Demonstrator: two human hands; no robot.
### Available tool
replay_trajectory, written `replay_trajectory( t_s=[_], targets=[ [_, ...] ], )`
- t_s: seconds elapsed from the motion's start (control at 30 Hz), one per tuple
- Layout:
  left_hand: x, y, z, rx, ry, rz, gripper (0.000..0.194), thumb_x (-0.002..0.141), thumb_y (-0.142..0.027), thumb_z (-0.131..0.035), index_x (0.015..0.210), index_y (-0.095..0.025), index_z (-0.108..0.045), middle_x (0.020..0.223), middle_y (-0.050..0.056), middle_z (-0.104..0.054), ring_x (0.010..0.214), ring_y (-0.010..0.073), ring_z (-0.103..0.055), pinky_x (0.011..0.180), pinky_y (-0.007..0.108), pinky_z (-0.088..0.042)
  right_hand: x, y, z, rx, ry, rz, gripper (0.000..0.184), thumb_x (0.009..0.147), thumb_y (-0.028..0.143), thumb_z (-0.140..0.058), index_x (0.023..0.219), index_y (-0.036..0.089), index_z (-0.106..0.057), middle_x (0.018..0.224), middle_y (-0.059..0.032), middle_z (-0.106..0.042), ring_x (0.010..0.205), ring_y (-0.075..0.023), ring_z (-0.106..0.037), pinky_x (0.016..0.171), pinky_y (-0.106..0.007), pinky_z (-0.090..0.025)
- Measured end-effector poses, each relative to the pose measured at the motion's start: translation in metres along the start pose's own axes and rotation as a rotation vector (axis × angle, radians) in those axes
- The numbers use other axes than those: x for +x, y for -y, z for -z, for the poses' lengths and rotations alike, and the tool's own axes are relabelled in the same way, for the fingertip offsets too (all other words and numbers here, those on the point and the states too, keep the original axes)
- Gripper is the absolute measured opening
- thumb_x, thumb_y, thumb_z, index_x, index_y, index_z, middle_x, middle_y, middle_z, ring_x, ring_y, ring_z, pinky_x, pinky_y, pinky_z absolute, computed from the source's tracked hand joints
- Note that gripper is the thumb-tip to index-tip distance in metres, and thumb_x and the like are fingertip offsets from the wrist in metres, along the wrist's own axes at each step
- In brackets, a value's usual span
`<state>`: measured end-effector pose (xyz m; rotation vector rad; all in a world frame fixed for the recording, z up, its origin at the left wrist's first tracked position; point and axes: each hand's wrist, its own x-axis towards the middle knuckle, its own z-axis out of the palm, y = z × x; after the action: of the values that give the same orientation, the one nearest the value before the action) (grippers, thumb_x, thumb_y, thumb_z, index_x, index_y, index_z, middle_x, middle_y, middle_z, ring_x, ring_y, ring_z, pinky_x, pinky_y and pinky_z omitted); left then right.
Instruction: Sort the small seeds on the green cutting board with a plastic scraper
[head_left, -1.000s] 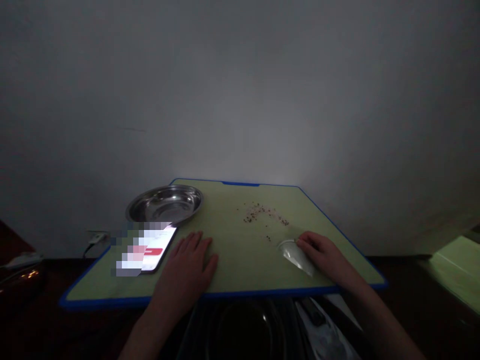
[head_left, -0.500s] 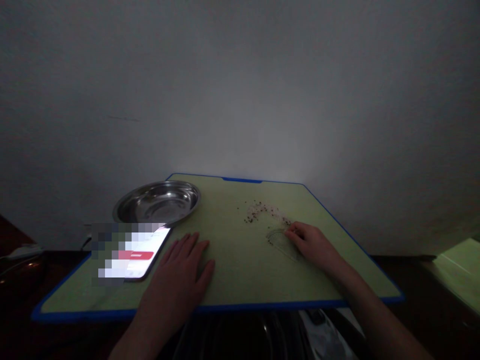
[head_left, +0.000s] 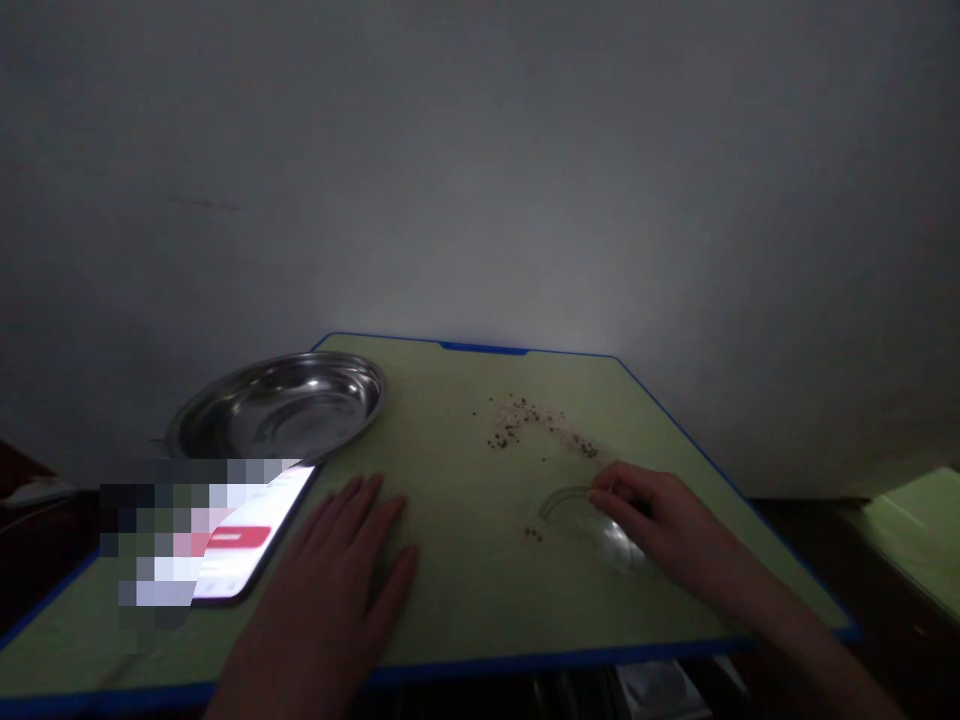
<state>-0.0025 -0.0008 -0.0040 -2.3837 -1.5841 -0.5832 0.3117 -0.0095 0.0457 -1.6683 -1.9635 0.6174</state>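
Observation:
My right hand (head_left: 651, 512) pinches the rim of a clear round dish (head_left: 616, 548) between thumb and fingers. The dish is see-through and tilted low over the green table; whether it touches the surface I cannot tell. A few small dark beans (head_left: 533, 535) lie just left of it. Farther back, pale grains mixed with dark beans (head_left: 529, 418) are scattered in a curved patch. My left hand (head_left: 334, 570) rests palm down on the table, fingers stretched out, holding nothing. A lit phone (head_left: 251, 535), partly blurred out, lies beside its fingers.
A wide, shallow steel basin (head_left: 285, 410) stands at the table's left, behind the phone. The green table (head_left: 450, 580) has a blue edge and stands against a grey wall (head_left: 480, 180). A pale green surface (head_left: 915, 545) shows beyond its right side.
My right hand has drawn the clear dish nearer to the front edge and away from the scattered patch. The camera view has shifted slightly. My left hand stays flat.

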Motion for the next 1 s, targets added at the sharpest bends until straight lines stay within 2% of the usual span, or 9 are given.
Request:
replay_trajectory(
  t_s=[0.13,0.27,0.43,0.57,0.77,0.87,1.0],
  targets=[
    [-0.002,0.003,-0.002,0.026,-0.042,-0.031,0.053,0.088,-0.054,-0.036,0.120,-0.021,-0.062,0.131,0.014,-0.059,0.119,0.0344,-0.056,0.091,0.055,-0.050,-0.013,0.005,-0.011,0.005,0.102,-0.034,0.023,0.092,0.036,-0.046,0.081,0.021,-0.060,0.061,0.0029,-0.056,0.057,-0.0134,-0.052,0.053,-0.025,-0.035],
    [-0.007,0.007,-0.008,0.047,-0.081,-0.055,0.052,0.088,-0.056,-0.036,0.121,-0.023,-0.061,0.130,0.013,-0.060,0.117,0.0344,-0.057,0.089,0.055,-0.051,-0.014,0.003,-0.018,-0.067,0.153,-0.019,0.020,0.093,0.033,-0.047,0.086,0.022,-0.063,0.070,0.0006,-0.064,0.064,-0.0146,-0.058,0.059,-0.026,-0.038],
    [-0.014,0.015,-0.017,0.064,-0.088,-0.098,0.055,0.084,-0.059,-0.043,0.125,-0.024,-0.056,0.136,0.013,-0.055,0.120,0.0352,-0.055,0.090,0.055,-0.050,-0.004,-0.011,-0.005,-0.117,0.112,-0.037,0.023,0.093,0.035,-0.047,0.083,0.022,-0.064,0.065,0.0006,-0.063,0.060,-0.0150,-0.057,0.057,-0.027,-0.038],
    [-0.013,0.017,-0.016,0.084,-0.109,-0.146,0.057,0.083,-0.057,-0.046,0.127,-0.022,-0.054,0.136,0.015,-0.054,0.118,0.0361,-0.057,0.088,0.055,-0.050,0.001,-0.021,0.001,-0.116,0.080,-0.053,0.022,0.092,0.034,-0.048,0.083,0.023,-0.064,0.063,0.0012,-0.063,0.057,-0.0151,-0.057,0.055,-0.027,-0.039],
    [-0.013,0.020,-0.017,0.066,-0.133,-0.179,0.060,0.081,-0.058,-0.049,0.131,-0.024,-0.050,0.141,0.013,-0.050,0.118,0.0357,-0.056,0.090,0.053,-0.049,0.010,-0.022,-0.003,-0.113,0.105,-0.061,0.021,0.091,0.035,-0.049,0.084,0.024,-0.065,0.063,0.0013,-0.064,0.057,-0.0154,-0.058,0.055,-0.028,-0.039],
    [-0.017,0.023,-0.021,0.047,-0.126,-0.179,0.062,0.081,-0.058,-0.049,0.133,-0.024,-0.048,0.144,0.012,-0.046,0.122,0.0362,-0.053,0.093,0.055,-0.047,0.011,-0.022,0.004,-0.085,0.107,-0.062,0.024,0.092,0.038,-0.047,0.081,0.024,-0.064,0.067,0.0008,-0.065,0.061,-0.0158,-0.059,0.057,-0.027,-0.041],
    [-0.020,0.025,-0.027,0.033,-0.122,-0.171,0.062,0.082,-0.055,-0.048,0.136,-0.024,-0.044,0.147,0.011,-0.041,0.125,0.0365,-0.049,0.095,0.056,-0.045,0.011,-0.029,0.014,-0.046,0.045,-0.088,0.029,0.092,0.042,-0.045,0.079,0.023,-0.062,0.070,-0.0004,-0.064,0.064,-0.0164,-0.059,0.057,-0.027,-0.042]
  ],
)
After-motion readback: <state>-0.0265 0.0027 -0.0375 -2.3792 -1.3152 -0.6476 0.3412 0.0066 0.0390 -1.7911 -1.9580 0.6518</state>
